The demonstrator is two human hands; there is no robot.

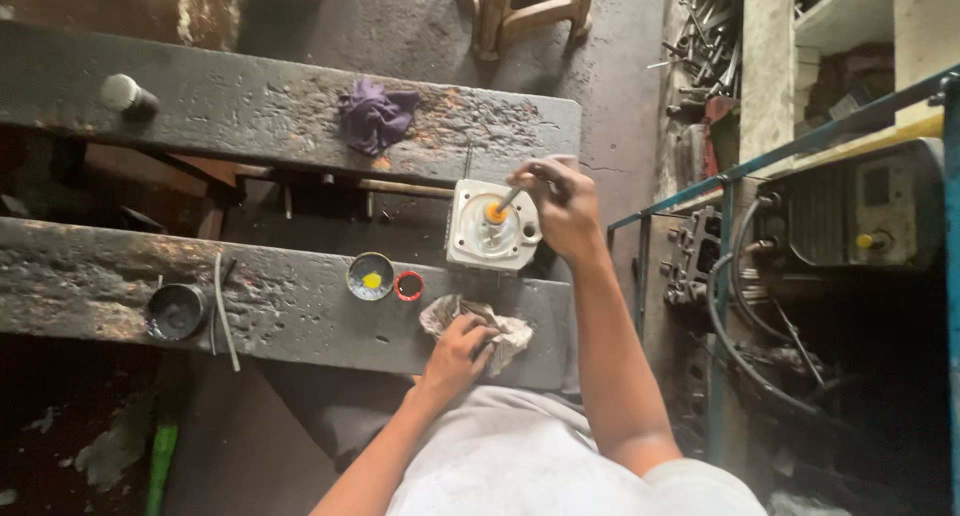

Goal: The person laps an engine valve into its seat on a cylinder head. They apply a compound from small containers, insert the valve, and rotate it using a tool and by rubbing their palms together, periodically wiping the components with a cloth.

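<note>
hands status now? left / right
Left hand: closed on a rag lying on the bench.
Right hand: closed on a thin tool, its tip at the orange spot on the white metal part.

Two dark, rust-stained planks [300,306] — the near one bears a black cup [176,311], a paste dish [371,276], a red ring [408,286], a grey rag [510,334]. The far plank [250,101] — a purple cloth [375,116], a knob [127,95].

Bench [300,306]: dark grey, rust-orange blotches, white scuffs. Block [492,226]: off-white, orange dab at centre. Dish [370,276]: dark, yellow paste inside. Ring [408,286]: red. Rag [505,331]: dirty white. Cloth [375,116]: purple. Cup [176,311]: black. Frame [720,316]: blue. Shirt [520,456]: pale grey.
</note>
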